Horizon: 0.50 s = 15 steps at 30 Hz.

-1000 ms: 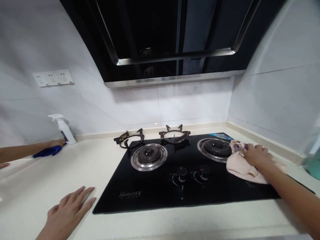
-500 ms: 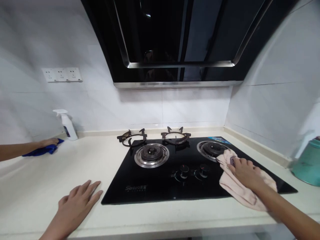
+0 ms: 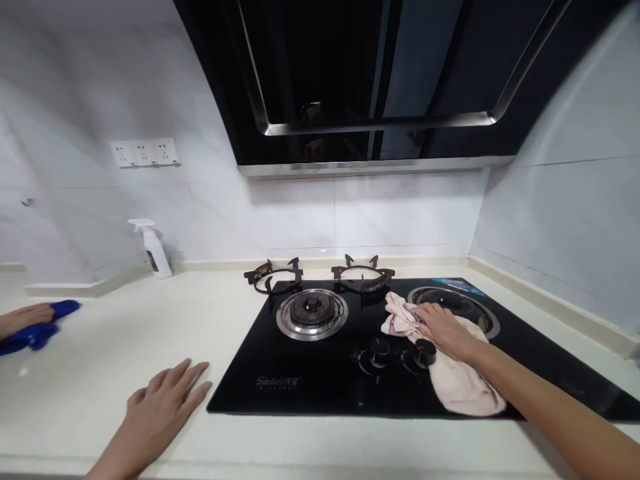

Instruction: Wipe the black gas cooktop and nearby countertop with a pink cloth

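My right hand (image 3: 443, 328) presses a pale pink cloth (image 3: 457, 383) onto the black glass gas hob (image 3: 310, 387), between the right burner (image 3: 463, 303) and the two knobs (image 3: 380, 348); its fingers curl over the bunched top of the cloth. My left hand (image 3: 160, 407) lies flat and open on the cream countertop (image 3: 150, 333), just left of the hob's front corner. The left burner (image 3: 313, 312) is uncovered.
Two loose pan supports (image 3: 273, 277) rest at the hob's back edge. A white spray bottle (image 3: 154, 250) stands by the wall. Another person's hand holds a blue cloth (image 3: 35, 328) on the counter at far left. A black extractor hood (image 3: 380, 80) hangs overhead.
My right hand has dragged the pink cloth leftward from the hob's right side to beside the knobs. The other person's hand with the blue cloth has slid left and nearer. My left hand stayed flat.
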Each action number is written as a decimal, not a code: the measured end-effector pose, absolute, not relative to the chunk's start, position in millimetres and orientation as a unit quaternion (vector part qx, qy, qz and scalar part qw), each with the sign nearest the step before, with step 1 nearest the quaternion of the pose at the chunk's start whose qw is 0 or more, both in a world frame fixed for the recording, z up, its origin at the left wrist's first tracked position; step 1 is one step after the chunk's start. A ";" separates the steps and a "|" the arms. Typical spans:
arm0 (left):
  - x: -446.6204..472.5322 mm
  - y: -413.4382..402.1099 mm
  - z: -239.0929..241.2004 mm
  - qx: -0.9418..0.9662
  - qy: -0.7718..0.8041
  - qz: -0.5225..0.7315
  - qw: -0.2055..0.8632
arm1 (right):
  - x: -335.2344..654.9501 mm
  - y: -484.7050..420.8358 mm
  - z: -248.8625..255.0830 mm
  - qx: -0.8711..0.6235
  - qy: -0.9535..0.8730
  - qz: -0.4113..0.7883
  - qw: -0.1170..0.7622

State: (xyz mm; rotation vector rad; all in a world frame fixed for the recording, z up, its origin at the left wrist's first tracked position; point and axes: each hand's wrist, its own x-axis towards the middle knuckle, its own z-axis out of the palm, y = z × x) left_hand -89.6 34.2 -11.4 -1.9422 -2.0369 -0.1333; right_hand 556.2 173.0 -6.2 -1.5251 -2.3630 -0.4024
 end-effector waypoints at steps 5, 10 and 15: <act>-88.2 34.3 -6.3 -0.672 -0.728 -0.018 0.134 | 536.3 221.6 -5.2 -0.522 -0.831 -0.134 0.135; -77.4 32.4 5.4 -0.665 -0.737 -0.030 0.118 | 525.5 250.8 -3.5 -0.541 -0.821 -0.134 0.124; -65.7 27.6 13.5 -0.658 -0.745 -0.002 0.112 | 517.3 250.6 -2.4 -0.559 -0.809 -0.137 0.119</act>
